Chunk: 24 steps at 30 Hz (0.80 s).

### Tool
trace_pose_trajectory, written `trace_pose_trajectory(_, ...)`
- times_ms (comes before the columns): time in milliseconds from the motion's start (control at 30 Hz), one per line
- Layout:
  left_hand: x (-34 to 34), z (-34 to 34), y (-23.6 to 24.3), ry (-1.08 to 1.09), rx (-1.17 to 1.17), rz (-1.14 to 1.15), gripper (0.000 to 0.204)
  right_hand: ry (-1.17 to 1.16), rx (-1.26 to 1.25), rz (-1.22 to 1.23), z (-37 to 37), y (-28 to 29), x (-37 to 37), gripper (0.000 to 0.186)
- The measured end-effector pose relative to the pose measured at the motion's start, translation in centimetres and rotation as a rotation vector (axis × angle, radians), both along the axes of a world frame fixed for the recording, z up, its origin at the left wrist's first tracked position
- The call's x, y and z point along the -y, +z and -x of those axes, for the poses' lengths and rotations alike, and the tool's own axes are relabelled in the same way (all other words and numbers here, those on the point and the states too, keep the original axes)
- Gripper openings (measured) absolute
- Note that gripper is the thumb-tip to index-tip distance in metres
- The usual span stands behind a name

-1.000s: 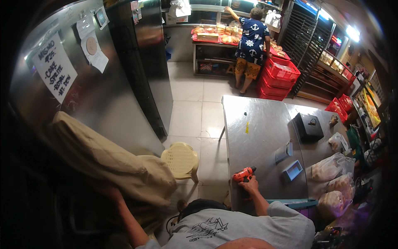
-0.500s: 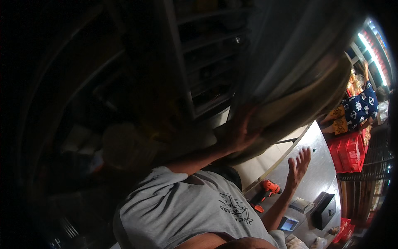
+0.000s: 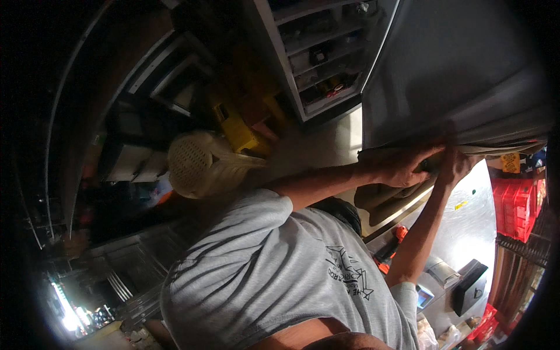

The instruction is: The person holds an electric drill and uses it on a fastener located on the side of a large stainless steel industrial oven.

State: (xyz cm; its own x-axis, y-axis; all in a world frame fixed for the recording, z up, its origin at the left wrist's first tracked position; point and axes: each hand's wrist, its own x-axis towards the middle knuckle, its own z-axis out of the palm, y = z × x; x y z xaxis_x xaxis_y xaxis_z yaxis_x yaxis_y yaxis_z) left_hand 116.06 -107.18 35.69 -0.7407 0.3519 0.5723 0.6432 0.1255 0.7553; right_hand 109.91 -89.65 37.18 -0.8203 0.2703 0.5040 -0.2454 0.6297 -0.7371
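Both hands meet at the gathered lower edge of a grey-brown cloth, below a broad dark grey surface. My left hand reaches in from the left, its fingers curled around the cloth's edge. Close beside it, my right hand is bent at the wrist, with its fingers closed on the cloth. A small dark spot between the two hands is too shadowed to make out. Some fingertips are hidden in folds and shadow.
A metal-topped table at the right bears an orange-black cordless drill, partly behind my right forearm, and a black box. Red crates stand beyond. Open shelves rise ahead; a cream plastic chair is left.
My right hand, formerly raised open over the table, has moved up to the cloth beside my left hand. My left hand has shifted right. The view has swung and the scene looks brighter.
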Motion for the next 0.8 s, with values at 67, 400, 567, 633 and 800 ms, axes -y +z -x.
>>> trace_pose_trajectory(67, 2.1, -0.6, 1.1, -0.081, 0.087, -0.181, 0.063, 0.055, -0.092, 0.223, 0.4, 0.9, 1.3, 0.108)
trace_pose_trajectory(400, 12.2, -8.5, 18.4, -0.498, -0.061, -0.592, 0.017, -0.048, -0.162, 0.153, 2.3, -0.1, -2.4, 0.080)
trace_pose_trajectory(567, 10.3, -9.2, 17.9, -0.389, -0.313, -0.764, 0.038, 0.066, 0.058, 0.264, 3.6, -0.8, -4.5, 0.077)
trace_pose_trajectory(633, 11.1, -9.4, 18.9, -0.447, -0.271, -0.690, 0.037, 0.079, 0.022, 0.242, 3.8, -0.9, -4.5, 0.073)
trace_pose_trajectory(800, 12.5, -9.7, 20.9, -0.509, -0.254, -0.558, 0.036, 0.091, -0.003, 0.254, 3.5, -0.5, -4.2, 0.078)
